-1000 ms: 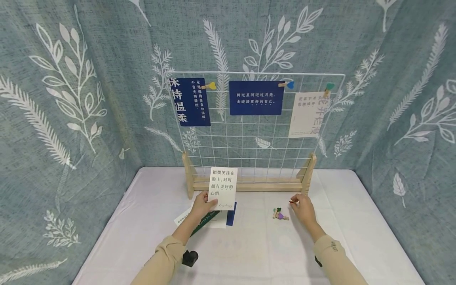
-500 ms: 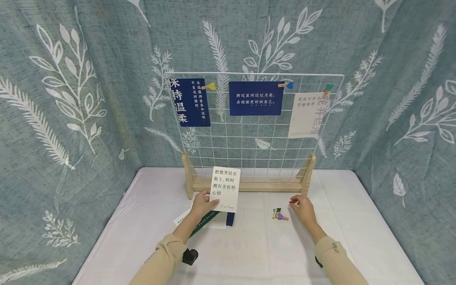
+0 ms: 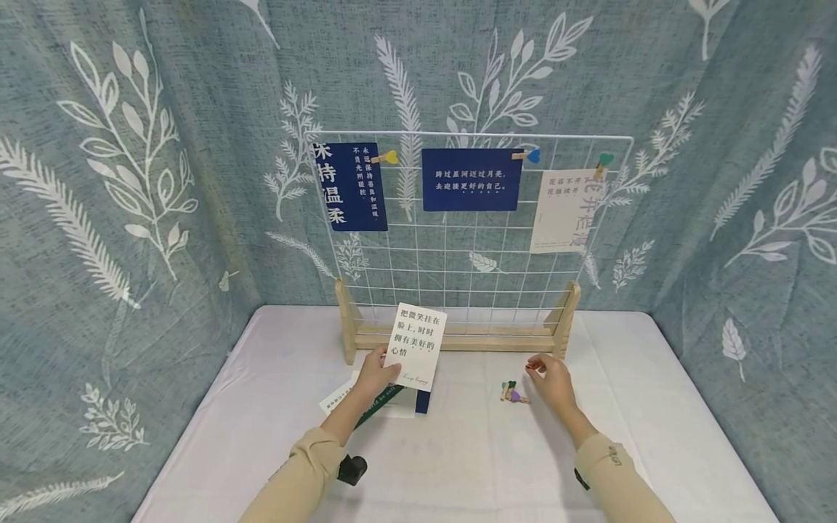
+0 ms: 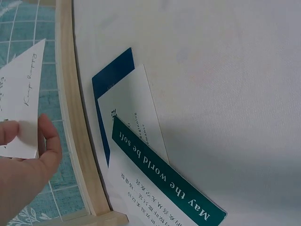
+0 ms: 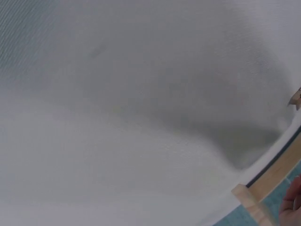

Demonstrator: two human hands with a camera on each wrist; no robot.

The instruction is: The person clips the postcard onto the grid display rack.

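My left hand [image 3: 374,376] pinches the lower left corner of a white card [image 3: 416,347] printed with dark characters. The card is held up, leaning slightly right, in front of the rack's wooden base [image 3: 458,343]. In the left wrist view, the thumb lies on the card's face and fingers are behind it. My right hand [image 3: 557,383] pinches a small red clip [image 3: 530,367] at its fingertips, mostly hidden by them. Left of that hand, several wooden clothespins [image 3: 513,393] with green and purple hearts lie on the table. Only part of the right hand shows in the right wrist view.
A white wire grid [image 3: 451,261] stands at the back. Clothespins hold two blue cards [image 3: 358,189] and a pale card [image 3: 564,214] on it. Below my left hand lie a green strip card [image 4: 164,169], a white card [image 4: 129,99] and a blue card [image 4: 113,75], overlapping.
The white card has shifted slightly right and tilted clockwise in my left hand. My right hand has moved a little left and up with the red clip.
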